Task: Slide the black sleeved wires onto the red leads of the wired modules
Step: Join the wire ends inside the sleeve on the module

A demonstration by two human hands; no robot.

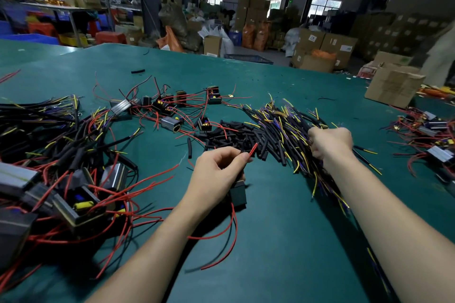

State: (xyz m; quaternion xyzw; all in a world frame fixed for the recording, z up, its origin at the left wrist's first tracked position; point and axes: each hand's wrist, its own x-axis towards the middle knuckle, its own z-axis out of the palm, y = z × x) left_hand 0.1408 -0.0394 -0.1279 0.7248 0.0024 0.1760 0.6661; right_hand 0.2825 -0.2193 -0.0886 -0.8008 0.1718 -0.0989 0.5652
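Left hand presents a red lead; right hand reaches into the sleeved-wire pile

On the green worktop [270, 229] the heap of black sleeved wires [290, 135] lies right of centre, with loose short black sleeves [236, 136] just beside it; these should handle as light, limp and tangle-prone, so draw one out by its sleeve body, not its thin yellow tips. The right hand [330, 142], fingers curled, is buried in the heap's near edge; what it grips cannot be told. The left hand [219, 172] holds a wired module [238, 195] against the palm, apparently light and rigid, and pinches its red lead [253, 149] near the free end, which suits a floppy lead needing support during sliding
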